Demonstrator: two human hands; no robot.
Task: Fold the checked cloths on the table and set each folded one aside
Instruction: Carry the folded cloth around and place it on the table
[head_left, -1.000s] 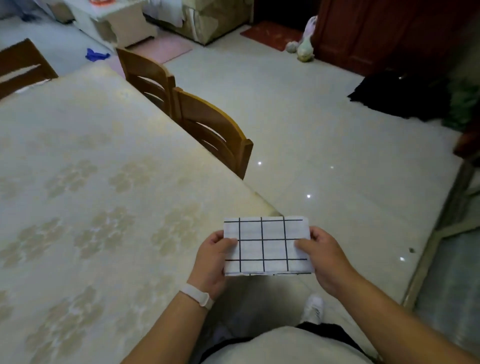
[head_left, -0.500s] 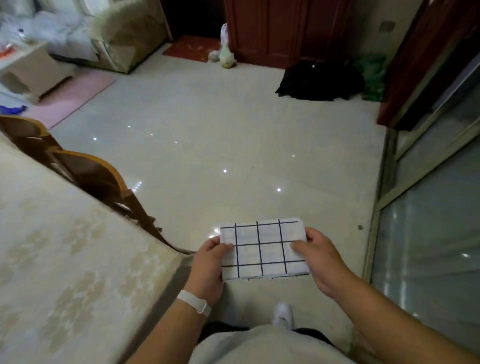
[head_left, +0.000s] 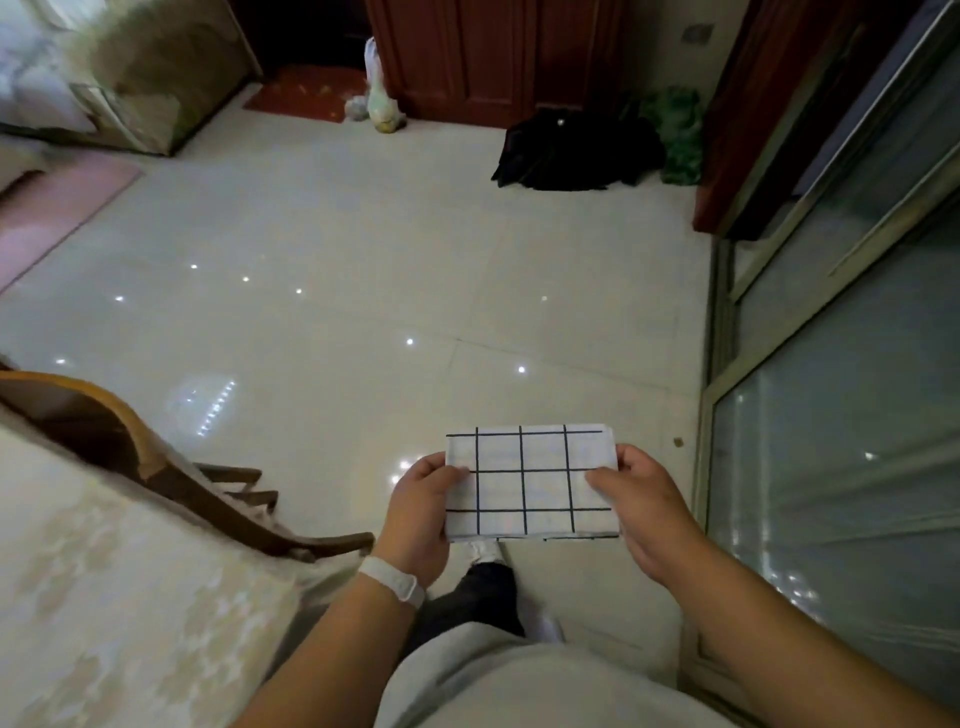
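Observation:
A folded white cloth with a dark check pattern (head_left: 530, 483) is held flat in the air in front of me, above the floor and to the right of the table (head_left: 104, 597). My left hand (head_left: 421, 514) grips its left edge, thumb on top. My right hand (head_left: 644, 504) grips its right edge the same way. No other checked cloth shows in this view.
The table with a pale patterned cover fills the lower left. A wooden chair (head_left: 130, 447) stands at its edge. Glossy tiled floor (head_left: 363, 260) lies ahead, with a black heap (head_left: 571, 150) near a red-brown door. A glass sliding door (head_left: 841, 415) runs along the right.
My view has swung to the right, away from the table toward the floor and glass door. Both hands keep the same hold on the folded cloth.

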